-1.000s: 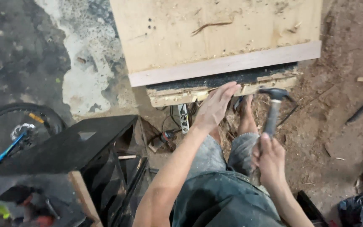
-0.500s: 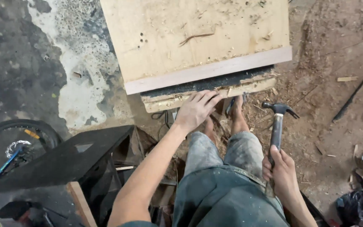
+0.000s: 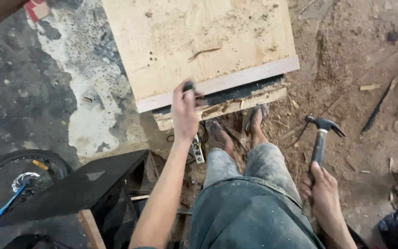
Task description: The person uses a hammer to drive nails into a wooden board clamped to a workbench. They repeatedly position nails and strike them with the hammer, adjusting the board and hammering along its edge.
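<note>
Plywood panel (image 3: 199, 41) on sawdusty dirt floor (image 3: 360, 55); left hand (image 3: 185, 110) grip holds small dark object, right hand (image 3: 321, 193) grips hammer (image 3: 319, 138).

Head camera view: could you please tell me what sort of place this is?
Probably a rough woodworking site: a plywood panel lies on dirt floor strewn with wood chips, and the right hand holds a claw hammer.

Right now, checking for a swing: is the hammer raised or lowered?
Lowered: the hammer hangs low in the right hand, beside the knee, head pointing forward.
</note>
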